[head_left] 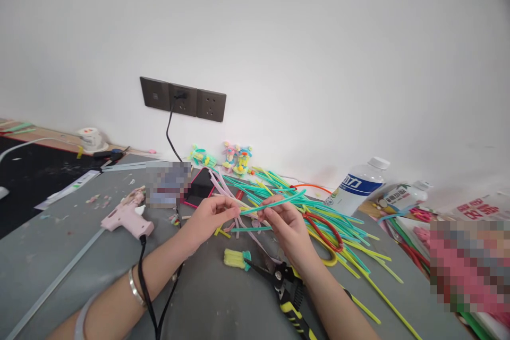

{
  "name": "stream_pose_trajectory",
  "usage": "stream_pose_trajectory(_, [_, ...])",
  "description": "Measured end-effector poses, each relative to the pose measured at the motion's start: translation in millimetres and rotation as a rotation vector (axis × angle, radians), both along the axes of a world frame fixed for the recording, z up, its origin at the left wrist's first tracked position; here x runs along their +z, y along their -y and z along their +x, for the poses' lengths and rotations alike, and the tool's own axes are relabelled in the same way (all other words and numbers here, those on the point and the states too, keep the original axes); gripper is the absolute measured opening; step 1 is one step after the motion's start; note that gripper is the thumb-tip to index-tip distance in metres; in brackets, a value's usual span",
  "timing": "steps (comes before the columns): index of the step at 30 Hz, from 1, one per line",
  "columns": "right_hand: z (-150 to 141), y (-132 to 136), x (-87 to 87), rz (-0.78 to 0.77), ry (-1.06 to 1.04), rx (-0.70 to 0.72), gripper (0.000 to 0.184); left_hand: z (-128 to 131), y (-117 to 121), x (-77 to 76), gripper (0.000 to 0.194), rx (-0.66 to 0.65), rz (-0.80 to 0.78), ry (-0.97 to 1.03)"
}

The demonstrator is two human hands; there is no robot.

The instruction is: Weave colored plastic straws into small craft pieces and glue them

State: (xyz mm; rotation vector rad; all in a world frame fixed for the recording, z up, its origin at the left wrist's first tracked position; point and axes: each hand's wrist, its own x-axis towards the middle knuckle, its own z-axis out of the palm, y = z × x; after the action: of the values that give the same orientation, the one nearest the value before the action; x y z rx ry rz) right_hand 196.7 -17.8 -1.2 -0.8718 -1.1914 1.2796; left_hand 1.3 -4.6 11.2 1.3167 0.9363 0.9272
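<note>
Between my two hands runs a turquoise pipe cleaner (252, 210), slanting up to the right. My left hand (217, 215) pinches its left end between thumb and fingertips. Farther along, the fingers of my right hand (285, 223) are closed on the same stem, whose free end sticks out past them. Below the hands lies a small yellow bundle with a turquoise band (237, 258). The tip of black and yellow wire-stripping pliers (292, 311) touches it, and my right forearm passes just beside the pliers. Many loose turquoise and yellow pipe cleaners (358, 231) lie behind and right of my right hand.
A pink glue gun (127, 218) with a black cord lies at left. Small pipe-cleaner figures (242, 160) stand by the wall, under a socket panel (183, 98). A phone (199, 187) lies behind my left hand. A bottle (360, 186) stands at right, near red-handled scissors (324, 231).
</note>
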Motion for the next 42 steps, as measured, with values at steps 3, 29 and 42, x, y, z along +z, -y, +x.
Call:
stream_pose_trajectory(3, [0, 1, 1.4, -0.025, 0.079, 0.086, 0.021, -1, -1, -2.2, 0.032, -0.048, 0.111, -0.056])
stream_pose_trajectory(29, [4, -1, 3.4, -0.045, 0.076, 0.055, 0.023, -3, -1, -4.4, 0.024, -0.024, 0.144, -0.065])
stream_pose_trajectory(42, [2, 1, 4.7, -0.006, 0.134, 0.103, 0.022, -1, 7, -4.0, 0.022, -0.235, 0.304, -0.222])
